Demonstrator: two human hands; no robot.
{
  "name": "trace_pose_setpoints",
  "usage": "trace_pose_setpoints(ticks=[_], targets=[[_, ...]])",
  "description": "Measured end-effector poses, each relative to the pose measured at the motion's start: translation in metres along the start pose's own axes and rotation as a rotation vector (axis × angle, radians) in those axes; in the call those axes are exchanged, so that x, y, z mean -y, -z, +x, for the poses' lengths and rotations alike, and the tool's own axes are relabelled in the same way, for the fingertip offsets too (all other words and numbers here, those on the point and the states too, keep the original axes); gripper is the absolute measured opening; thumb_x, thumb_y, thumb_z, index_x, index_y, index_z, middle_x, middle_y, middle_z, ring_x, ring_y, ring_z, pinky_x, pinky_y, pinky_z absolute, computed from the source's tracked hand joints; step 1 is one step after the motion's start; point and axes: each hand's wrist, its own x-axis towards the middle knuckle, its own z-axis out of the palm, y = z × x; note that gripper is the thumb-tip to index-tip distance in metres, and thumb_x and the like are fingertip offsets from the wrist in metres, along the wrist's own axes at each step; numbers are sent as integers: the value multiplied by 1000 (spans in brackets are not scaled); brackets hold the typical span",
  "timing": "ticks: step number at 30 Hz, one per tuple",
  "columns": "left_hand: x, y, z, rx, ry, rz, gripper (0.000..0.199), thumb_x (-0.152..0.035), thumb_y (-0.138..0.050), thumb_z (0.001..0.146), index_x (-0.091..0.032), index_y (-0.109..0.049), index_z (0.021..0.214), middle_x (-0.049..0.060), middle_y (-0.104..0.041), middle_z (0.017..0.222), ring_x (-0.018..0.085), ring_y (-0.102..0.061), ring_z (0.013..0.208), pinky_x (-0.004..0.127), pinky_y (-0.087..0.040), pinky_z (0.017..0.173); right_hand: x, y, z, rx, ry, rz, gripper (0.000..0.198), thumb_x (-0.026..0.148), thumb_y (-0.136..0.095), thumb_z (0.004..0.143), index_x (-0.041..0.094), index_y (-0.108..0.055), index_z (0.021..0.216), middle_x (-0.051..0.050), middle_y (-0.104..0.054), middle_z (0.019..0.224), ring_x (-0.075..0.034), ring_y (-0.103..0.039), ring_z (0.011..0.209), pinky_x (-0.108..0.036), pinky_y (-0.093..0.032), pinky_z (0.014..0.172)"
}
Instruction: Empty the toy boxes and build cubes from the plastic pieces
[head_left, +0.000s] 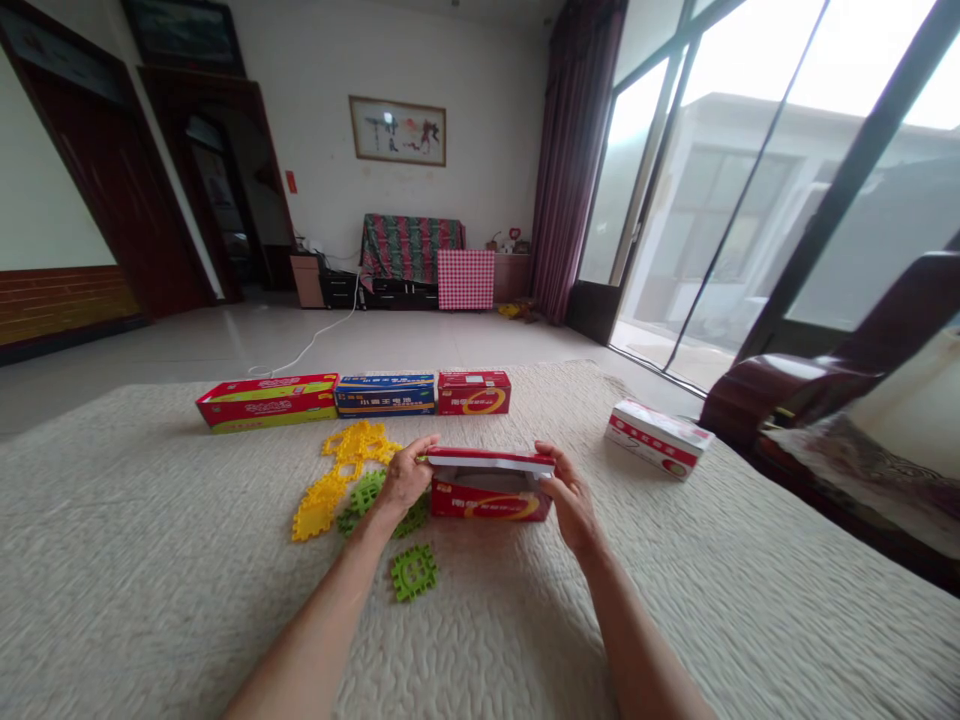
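A red cardboard box (491, 503) stands on the quilted cover in front of me, its lid partly raised and a dark gap showing under it. My left hand (409, 478) pinches the left end of the lid, fingers closed. At the opposite end, my right hand (570, 495) grips the lid's right corner between thumb and fingers. What lies inside the box cannot be made out. Beside my left hand are green plastic interlocking pieces (365, 492), partly hidden by it. A single green piece (414, 573) lies nearer to me, and yellow interlocking pieces (319, 505) spread out to the left.
Behind the box, a red-and-green box (268, 402), a blue box (385, 396) and another red box (474, 393) stand in a row. A white-and-red box (658, 438) sits to the right. A dark wooden armchair (795, 390) borders the cover's right side.
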Motion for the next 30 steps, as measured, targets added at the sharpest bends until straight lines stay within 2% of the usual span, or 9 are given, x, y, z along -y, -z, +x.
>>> trace_pose_setpoints(ticks=[5, 10, 14, 20, 24, 30], targets=[[-2, -1, -2, -5, 18, -6, 49, -26, -58, 69, -11, -68, 113, 10, -74, 104, 23, -68, 97, 30, -55, 81, 6, -1, -3, 81, 0, 114, 43, 52, -56, 78, 24, -55, 111, -10, -47, 144, -28, -54, 120, -38, -48, 92], [-4, 0, -2, 18, 66, -95, 43, -31, -57, 73, -13, -70, 111, 9, -75, 100, 22, -69, 94, 30, -56, 79, 2, -7, -3, 24, 14, 25, 35, 52, -62, 78, 24, -55, 98, -10, -49, 142, -28, -51, 124, -40, -46, 96], [-11, 6, -3, -20, 67, -70, 37, -35, -54, 79, -15, -72, 104, 7, -74, 105, 22, -66, 102, 31, -54, 84, -6, -9, -2, -5, 84, -34, 33, 50, -61, 79, 23, -56, 98, -10, -51, 138, -27, -51, 124, -40, -43, 100], [-16, 6, -7, -11, -155, 119, 39, -43, -49, 86, -17, -72, 104, 8, -72, 110, 21, -64, 108, 31, -49, 95, -9, -9, -2, 1, 114, -62, 30, 46, -60, 82, 23, -55, 100, -11, -50, 139, -26, -50, 125, -40, -44, 99], [-12, -1, -11, -53, -297, 276, 33, -40, -51, 87, -19, -72, 102, 8, -71, 107, 19, -64, 103, 26, -49, 90, -6, -10, -3, -15, 139, -103, 26, 42, -60, 81, 23, -56, 98, -11, -52, 136, -27, -49, 126, -42, -42, 101], [-8, -3, -10, -68, -317, 267, 35, -44, -48, 91, -19, -71, 102, 7, -71, 103, 19, -65, 101, 25, -50, 87, -4, -12, -4, -40, 194, -153, 25, 42, -59, 82, 23, -57, 97, -11, -54, 132, -26, -50, 124, -42, -40, 102]])
